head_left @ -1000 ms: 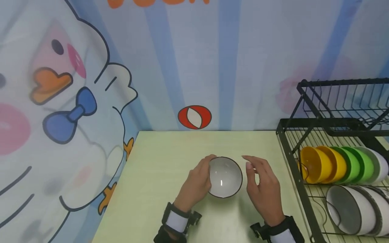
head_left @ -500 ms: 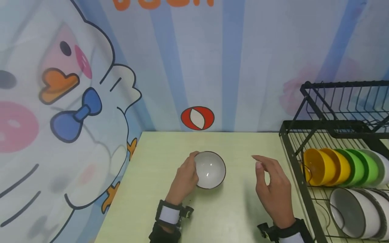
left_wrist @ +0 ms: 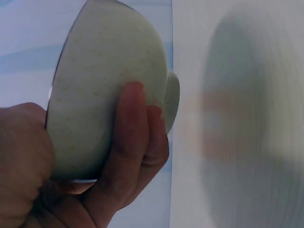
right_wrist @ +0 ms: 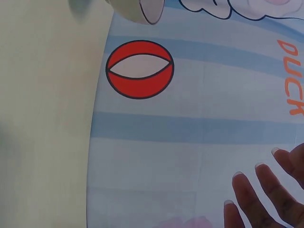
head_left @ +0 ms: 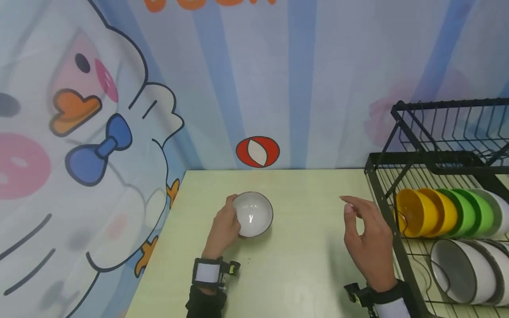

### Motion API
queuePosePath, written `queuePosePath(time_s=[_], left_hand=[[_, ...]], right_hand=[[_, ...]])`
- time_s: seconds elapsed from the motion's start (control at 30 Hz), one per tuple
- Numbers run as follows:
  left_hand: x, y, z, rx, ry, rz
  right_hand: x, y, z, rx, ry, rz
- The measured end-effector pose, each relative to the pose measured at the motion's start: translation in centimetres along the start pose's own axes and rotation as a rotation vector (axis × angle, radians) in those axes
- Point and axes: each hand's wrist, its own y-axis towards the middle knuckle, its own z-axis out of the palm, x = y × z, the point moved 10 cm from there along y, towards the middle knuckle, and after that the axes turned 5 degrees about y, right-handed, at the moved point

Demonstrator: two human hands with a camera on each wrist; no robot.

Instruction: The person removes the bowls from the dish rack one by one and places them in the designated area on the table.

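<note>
A white bowl with a thin dark rim point(head_left: 253, 213) is gripped at its left side by my left hand point(head_left: 222, 229). In the left wrist view the bowl point(left_wrist: 104, 90) is raised off the table, its foot towards the tabletop and its shadow showing there. The fingers point(left_wrist: 130, 123) curl against its outer wall, with the thumb at the rim. My right hand point(head_left: 370, 240) hovers over the table's right side, apart from the bowl and holding nothing. In the right wrist view its relaxed fingers point(right_wrist: 249, 197) are spread apart.
A black dish rack point(head_left: 381, 203) stands at the right, close beside my right hand. It holds yellow bowls point(head_left: 415, 214), green bowls point(head_left: 461, 212) and larger white bowls point(head_left: 457, 271). Behind the pale table point(head_left: 294, 274) hangs a printed cartoon backdrop point(head_left: 262, 66).
My left hand has carried the bowl leftwards and slightly farther back. The right hand has moved to the right, towards the rack, away from the bowl.
</note>
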Motion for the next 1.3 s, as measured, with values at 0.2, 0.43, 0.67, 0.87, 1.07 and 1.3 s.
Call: queuePosePath(time_s=[0.2,0.43,0.67,0.87,1.07,1.3], left_hand=[[2.0,0.2,-0.1,0.032,0.004,-0.045],[3.6,0.2,0.1,0.068,0.013,-0.084],[4.4,0.1,0.1,0.070,0.022,-0.099],[5.8,0.2,0.4,0.083,0.016,-0.135],[6.3,0.2,0.4,0.093,0.002,-0.169],[6.8,0.1,0.5,0.100,-0.016,-0.197]], right_hand=[[-0.8,0.6,-1.6,-0.036,-0.005,0.049],[-1.5,0.9,-2.7,-0.044,-0.051,0.081],[-1.5,1.1,-3.6,-0.065,-0.071,0.068],[-1.6,1.4,-4.3,-0.081,-0.093,0.055],[-2.3,1.5,-4.8,-0.088,-0.106,0.117],[-2.3,1.5,-5.0,-0.096,-0.106,0.125]])
